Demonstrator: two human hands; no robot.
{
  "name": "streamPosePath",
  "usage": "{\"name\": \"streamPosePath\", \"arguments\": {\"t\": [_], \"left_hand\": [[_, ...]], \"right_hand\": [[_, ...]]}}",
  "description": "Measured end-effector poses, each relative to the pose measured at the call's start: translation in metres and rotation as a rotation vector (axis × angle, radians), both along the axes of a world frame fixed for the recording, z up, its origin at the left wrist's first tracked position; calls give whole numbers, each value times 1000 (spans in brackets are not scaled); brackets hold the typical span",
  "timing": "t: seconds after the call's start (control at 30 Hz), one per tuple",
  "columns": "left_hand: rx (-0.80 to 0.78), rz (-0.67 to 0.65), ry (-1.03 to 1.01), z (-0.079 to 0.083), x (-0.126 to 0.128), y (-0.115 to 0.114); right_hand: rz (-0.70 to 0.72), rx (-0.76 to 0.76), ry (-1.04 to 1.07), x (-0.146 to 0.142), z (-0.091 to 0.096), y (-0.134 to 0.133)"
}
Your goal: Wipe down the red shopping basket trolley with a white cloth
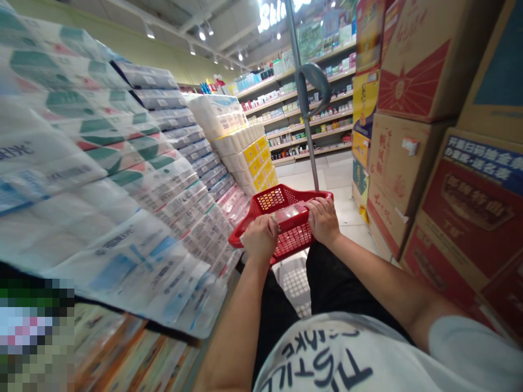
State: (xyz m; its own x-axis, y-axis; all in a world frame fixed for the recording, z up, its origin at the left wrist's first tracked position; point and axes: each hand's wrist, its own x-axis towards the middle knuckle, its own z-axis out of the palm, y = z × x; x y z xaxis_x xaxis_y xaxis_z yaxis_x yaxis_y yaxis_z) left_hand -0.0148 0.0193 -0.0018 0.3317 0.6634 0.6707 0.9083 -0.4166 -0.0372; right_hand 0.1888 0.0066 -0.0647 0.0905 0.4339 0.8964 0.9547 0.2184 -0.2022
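Note:
A red plastic shopping basket (281,251) with meshed sides is in front of my body at the middle of the view. My left hand (260,235) is closed over the left part of its near bar, knuckles up. Further right along the same bar, my right hand (323,220) has its fingers wrapped over the top. Between the two hands a pale, shiny strip (291,212) shows on the bar. Most of the basket's inside is hidden from this angle. A grey metal pole (311,155) with a hooked grip rises behind the basket; where its foot joins is hidden.
Tall stacks of wrapped tissue packs (143,239) line the left side, close to my left arm. Stacked cardboard boxes (402,163) form a wall on the right. Pale floor tiles (339,177) run between them towards stocked shelves (286,109) at the back.

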Motion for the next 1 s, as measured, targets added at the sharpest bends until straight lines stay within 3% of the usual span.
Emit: {"name": "streamPosePath", "arguments": {"t": [0.17,0.3,0.43,0.73,1.0], "left_hand": [[-29,5,29,7,13,-3],[70,-78,20,-8,18,-10],[73,-148,83,-18,18,-14],[-92,-95,68,14,34,-3],[80,-128,87,-18,21,-11]], "right_hand": [[-8,-4,22,-1,2,0],[6,-2,29,-1,4,-1],[13,-1,34,-2,4,-2],[22,-14,23,-3,6,0],[39,-15,23,-4,5,-2]]}}
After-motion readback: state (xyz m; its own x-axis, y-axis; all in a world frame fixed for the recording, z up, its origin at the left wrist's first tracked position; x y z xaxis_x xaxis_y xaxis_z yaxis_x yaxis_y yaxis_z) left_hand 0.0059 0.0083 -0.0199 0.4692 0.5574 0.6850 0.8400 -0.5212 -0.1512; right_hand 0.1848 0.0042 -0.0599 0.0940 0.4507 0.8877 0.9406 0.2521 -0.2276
